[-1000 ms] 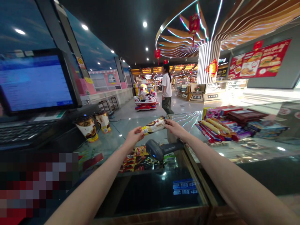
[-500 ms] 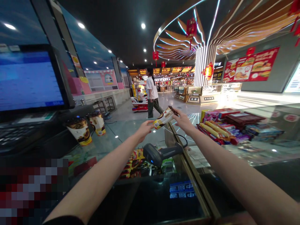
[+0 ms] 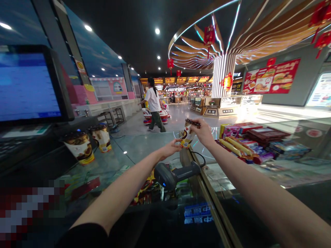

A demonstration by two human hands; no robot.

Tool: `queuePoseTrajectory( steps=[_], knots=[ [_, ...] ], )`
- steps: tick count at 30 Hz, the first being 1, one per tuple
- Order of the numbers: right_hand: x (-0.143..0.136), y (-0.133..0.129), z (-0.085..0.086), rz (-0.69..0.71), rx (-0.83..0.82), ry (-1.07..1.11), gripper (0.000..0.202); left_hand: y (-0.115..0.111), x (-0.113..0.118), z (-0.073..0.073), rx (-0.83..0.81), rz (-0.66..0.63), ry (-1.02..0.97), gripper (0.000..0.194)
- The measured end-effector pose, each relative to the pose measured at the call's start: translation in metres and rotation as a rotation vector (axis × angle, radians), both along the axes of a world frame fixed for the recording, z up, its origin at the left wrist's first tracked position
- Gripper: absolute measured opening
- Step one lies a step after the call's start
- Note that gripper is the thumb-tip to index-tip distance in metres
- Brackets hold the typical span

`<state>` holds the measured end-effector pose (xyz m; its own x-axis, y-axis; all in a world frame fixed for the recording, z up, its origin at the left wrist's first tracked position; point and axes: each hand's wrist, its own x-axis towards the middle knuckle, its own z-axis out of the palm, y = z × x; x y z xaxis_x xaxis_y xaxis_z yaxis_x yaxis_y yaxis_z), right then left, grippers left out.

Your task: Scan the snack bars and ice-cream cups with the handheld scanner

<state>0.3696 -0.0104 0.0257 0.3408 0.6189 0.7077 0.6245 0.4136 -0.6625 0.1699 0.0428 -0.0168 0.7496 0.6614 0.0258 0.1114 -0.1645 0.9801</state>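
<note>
A brown, white and yellow cup [image 3: 187, 135] with a dark lid is held nearly upright above the glass counter. My right hand [image 3: 204, 131] grips it near the lid. The fingertips of my left hand [image 3: 170, 149] are on its lower left side. Below the hands, a black handheld scanner [image 3: 176, 174] lies on the counter, its blue light showing. Two similar cups, one nearer [image 3: 82, 148] and one farther [image 3: 102, 138], stand at the left.
A monitor [image 3: 28, 86] stands at the left above a keyboard. Wrapped snacks [image 3: 240, 146] and boxes are piled on the glass at the right. A person [image 3: 153, 103] in a white shirt walks beyond the counter [image 3: 144, 141].
The cup has turned from strongly tilted to nearly upright, and both hands have shifted with it. The walking person has moved left. The view has turned slightly right.
</note>
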Motion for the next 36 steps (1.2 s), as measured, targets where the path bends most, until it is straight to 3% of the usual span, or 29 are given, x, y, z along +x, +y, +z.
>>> queuePoseTrajectory(
  steps=[7,11,16,20,23,30,36],
  knots=[
    [-0.009,-0.005,0.000,-0.022,-0.007,-0.068,0.025,0.000,-0.004,-0.001,0.008,-0.071,0.023,0.077],
    [-0.007,-0.007,0.002,-0.032,-0.006,-0.116,0.024,0.001,0.001,0.015,0.060,-0.075,0.037,0.075],
    [0.011,-0.006,0.002,-0.043,-0.019,-0.194,0.027,-0.002,0.028,0.041,0.091,-0.203,-0.024,0.075],
    [0.033,-0.003,-0.001,-0.084,-0.038,-0.217,0.026,-0.005,0.054,0.050,0.092,-0.202,-0.002,0.083],
    [0.051,0.000,-0.001,-0.144,-0.071,-0.241,0.026,-0.008,0.060,0.054,0.110,-0.226,-0.009,0.083],
    [0.082,0.006,0.005,-0.253,-0.152,-0.274,0.028,-0.011,0.023,0.061,0.096,-0.044,0.001,0.071],
    [0.093,0.008,0.004,-0.287,-0.144,-0.353,0.030,-0.009,-0.005,0.054,0.081,0.039,-0.026,0.060]
  ],
)
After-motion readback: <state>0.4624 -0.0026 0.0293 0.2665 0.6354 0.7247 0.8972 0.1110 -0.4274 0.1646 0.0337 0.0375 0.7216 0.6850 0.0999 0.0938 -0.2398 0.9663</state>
